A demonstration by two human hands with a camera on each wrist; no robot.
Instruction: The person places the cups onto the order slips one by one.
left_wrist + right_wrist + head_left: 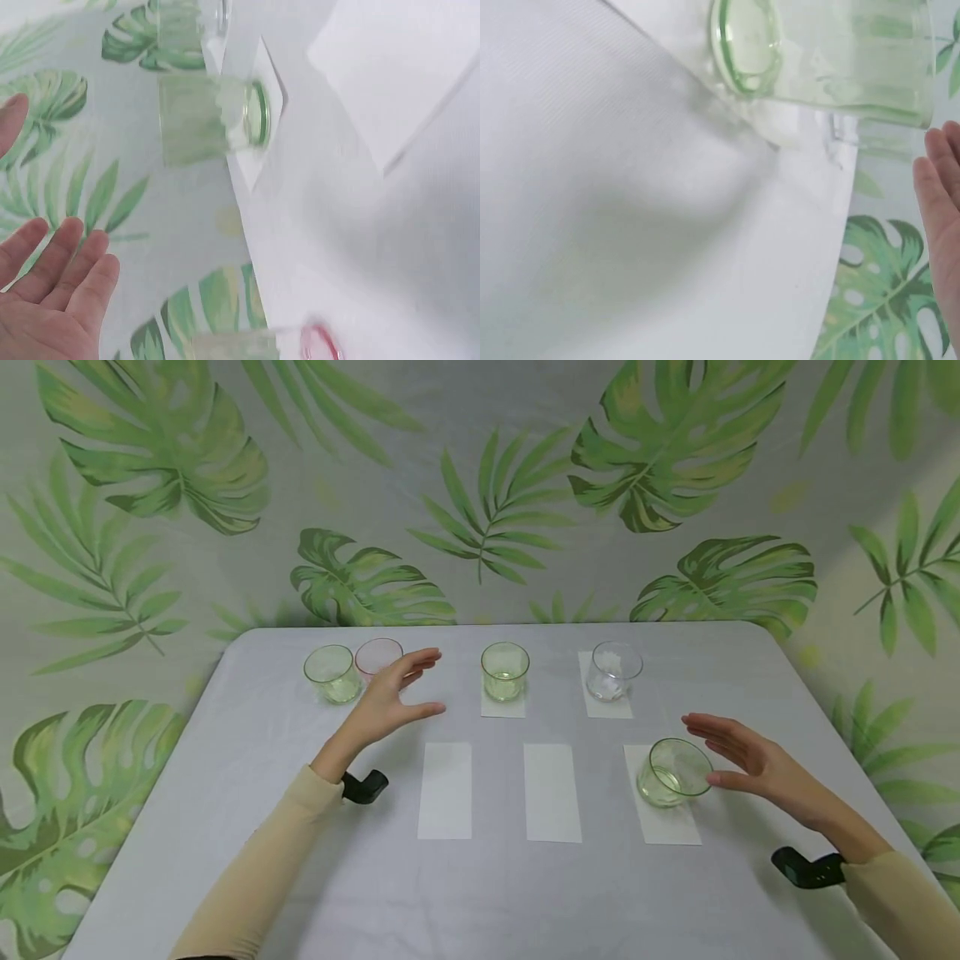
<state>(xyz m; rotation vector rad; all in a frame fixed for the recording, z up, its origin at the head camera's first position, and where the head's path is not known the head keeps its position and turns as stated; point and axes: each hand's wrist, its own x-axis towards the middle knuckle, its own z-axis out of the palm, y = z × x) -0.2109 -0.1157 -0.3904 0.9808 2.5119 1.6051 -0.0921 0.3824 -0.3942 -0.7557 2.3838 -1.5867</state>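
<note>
My left hand [390, 697] hovers with fingers spread and nothing in its grasp, partly covering a pink-rimmed glass [377, 652]. Close beside that one stands a green glass [333, 675]. At the right, a second green glass [667, 781] sits upright on a white paper card [672, 833]. Fingers extended, my right hand [757, 768] is at this glass, its thumb overlapping the rim in the head view. In the right wrist view the fingertips [924, 176] show just past the rim of the green glass [840, 60].
Along the back, another green glass [505, 672] and a clear glass [613, 672] stand on white cards. Two bare cards, one left of middle [446, 792] and one at middle [552, 793], lie in the front row. A leaf-print cloth [495, 518] hangs behind the table.
</note>
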